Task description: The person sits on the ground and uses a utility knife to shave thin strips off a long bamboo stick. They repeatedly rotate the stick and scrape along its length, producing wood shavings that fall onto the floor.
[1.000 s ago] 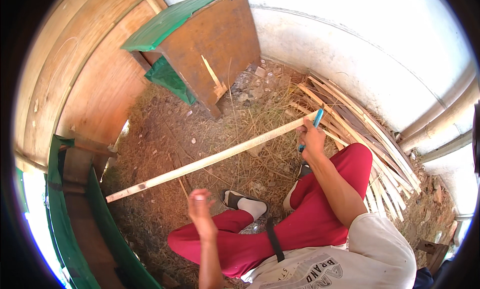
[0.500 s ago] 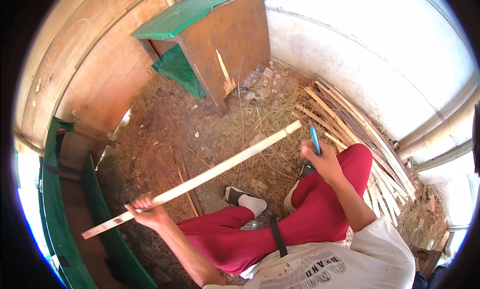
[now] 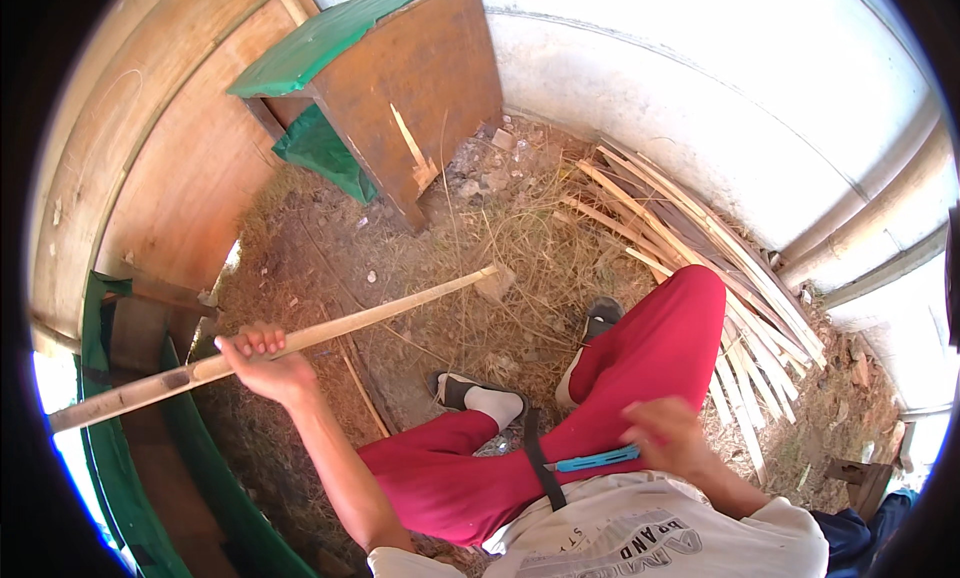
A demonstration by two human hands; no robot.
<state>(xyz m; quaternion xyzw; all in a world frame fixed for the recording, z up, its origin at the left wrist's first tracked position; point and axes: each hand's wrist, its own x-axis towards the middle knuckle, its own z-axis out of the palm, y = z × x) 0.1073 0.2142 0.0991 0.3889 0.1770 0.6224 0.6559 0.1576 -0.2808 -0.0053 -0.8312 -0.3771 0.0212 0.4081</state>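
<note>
My left hand (image 3: 268, 363) is closed around a long, pale bamboo strip (image 3: 385, 316), which slants up to the right above the ground. Its near-left end reaches past the green-edged wooden piece at the left. A blue utility knife (image 3: 597, 461) lies across my lap, its blade end pointing left beside a dark strap (image 3: 541, 458). My right hand (image 3: 668, 436) is just above and right of the knife, close to its handle end. Motion blurs its fingers, so whether they still touch the knife is unclear.
Several split strips (image 3: 690, 238) lie heaped along the pale wall at right. A brown wooden cabinet (image 3: 430, 88) with a green cover stands at the back. Green-covered shelving (image 3: 130, 448) curves along the left. Dry grass and rubble cover the ground.
My right hand has come down from beside the strip's far end to my lap, bringing the knife. The strip has shifted left and turned, showing a darker side.
</note>
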